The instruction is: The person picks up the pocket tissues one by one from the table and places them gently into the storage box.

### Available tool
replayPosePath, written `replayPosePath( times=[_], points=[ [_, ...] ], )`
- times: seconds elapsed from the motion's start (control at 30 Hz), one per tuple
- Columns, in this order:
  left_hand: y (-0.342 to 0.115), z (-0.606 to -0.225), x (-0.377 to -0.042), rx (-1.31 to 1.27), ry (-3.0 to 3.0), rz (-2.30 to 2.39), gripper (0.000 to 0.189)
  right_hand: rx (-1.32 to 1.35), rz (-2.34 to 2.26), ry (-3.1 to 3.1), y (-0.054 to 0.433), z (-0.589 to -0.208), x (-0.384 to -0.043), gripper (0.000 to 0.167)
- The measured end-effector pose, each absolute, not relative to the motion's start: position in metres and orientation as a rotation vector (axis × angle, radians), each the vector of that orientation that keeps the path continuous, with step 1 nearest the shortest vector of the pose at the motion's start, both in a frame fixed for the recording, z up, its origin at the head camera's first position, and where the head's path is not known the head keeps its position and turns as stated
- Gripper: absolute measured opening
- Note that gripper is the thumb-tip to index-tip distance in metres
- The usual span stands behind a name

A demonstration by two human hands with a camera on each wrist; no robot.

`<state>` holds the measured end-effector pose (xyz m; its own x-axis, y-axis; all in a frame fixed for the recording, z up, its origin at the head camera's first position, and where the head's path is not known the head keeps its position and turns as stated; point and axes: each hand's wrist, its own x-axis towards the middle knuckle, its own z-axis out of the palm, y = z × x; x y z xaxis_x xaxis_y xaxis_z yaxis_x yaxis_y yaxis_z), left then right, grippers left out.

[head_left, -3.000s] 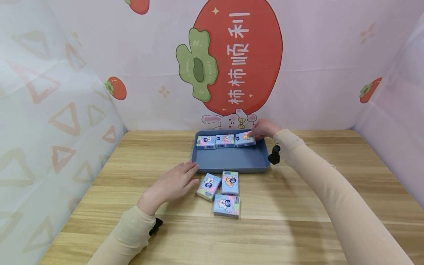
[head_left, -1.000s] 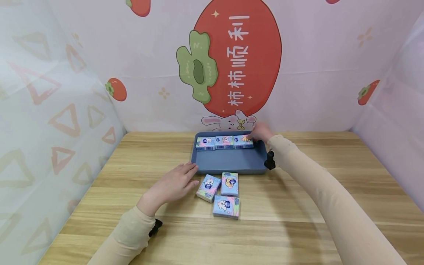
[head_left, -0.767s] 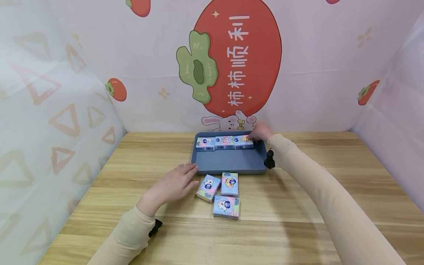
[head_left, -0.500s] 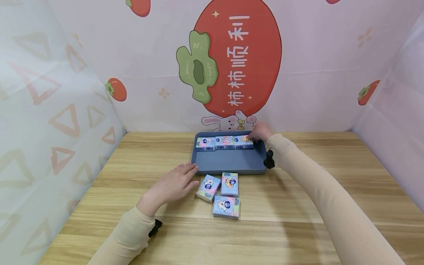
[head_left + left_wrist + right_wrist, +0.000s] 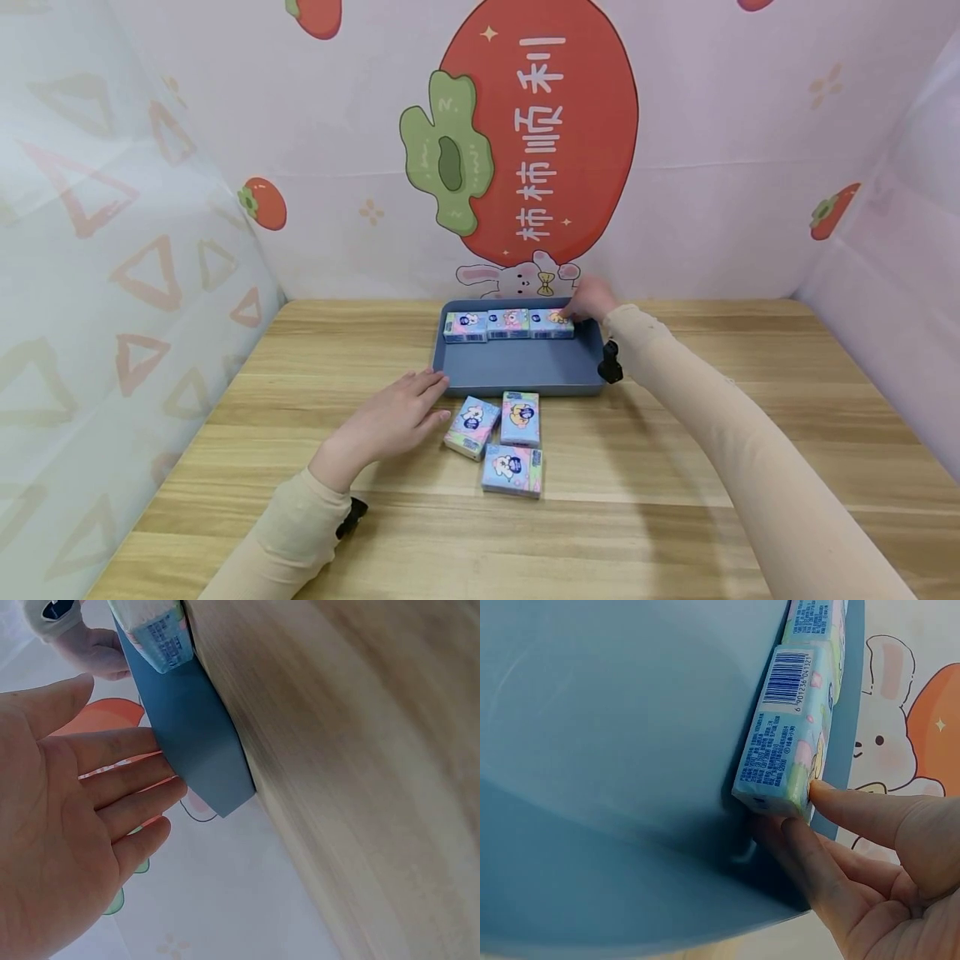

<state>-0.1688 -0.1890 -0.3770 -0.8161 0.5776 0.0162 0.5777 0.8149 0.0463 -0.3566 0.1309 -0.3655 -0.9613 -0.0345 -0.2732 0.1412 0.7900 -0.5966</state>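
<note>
Three small tissue packs stand in a row along the back of a blue-grey tray (image 5: pixel 525 367). At the right end of that row, my right hand (image 5: pixel 591 300) pinches a tissue pack (image 5: pixel 784 727), thumb on its top face and fingers at its end. The pack lies flat, against the middle tissue pack (image 5: pixel 508 322); the left one (image 5: pixel 466 326) is beyond. My left hand (image 5: pixel 390 417) lies with extended fingers, their tips at the tray's front left corner; in the left wrist view its palm (image 5: pixel 52 802) holds nothing.
On the wooden table (image 5: pixel 637 533), in front of the tray, lie three more tissue packs: a tilted one (image 5: pixel 472 427), one lengthwise (image 5: pixel 521 417) and one crosswise (image 5: pixel 512 470). A printed cloth (image 5: pixel 337 233) hangs directly behind the tray.
The right-hand pack, tilted three seconds ago, now lies flat and in line with the other two. My right hand has shifted slightly left with it. The left hand stays put.
</note>
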Motion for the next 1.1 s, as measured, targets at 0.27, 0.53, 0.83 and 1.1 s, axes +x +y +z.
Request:
replayPosePath(
  times=[0.27, 0.53, 0.83, 1.1],
  points=[
    [-0.1890, -0.3791, -0.1690, -0.957, -2.990, -0.071, 0.055, 0.080, -0.835, 2.752, 0.1305, -0.3669, -0.3569, 0.039],
    [-0.1883, -0.3787, -0.1695, -0.949, -3.007, -0.087, 0.057, 0.086, -0.836, 2.744, 0.1308, -0.3673, -0.3581, 0.039],
    [-0.1878, -0.3777, -0.1695, -0.951, -3.008, -0.083, 0.057, 0.113, -0.928, 2.711, 0.1318, -0.3663, -0.3580, 0.047],
    [-0.1871, -0.3756, -0.1685, -0.945, -3.021, -0.084, 0.057, 0.102, -0.938, 2.711, 0.1328, -0.3620, -0.3521, 0.032]
  ],
)
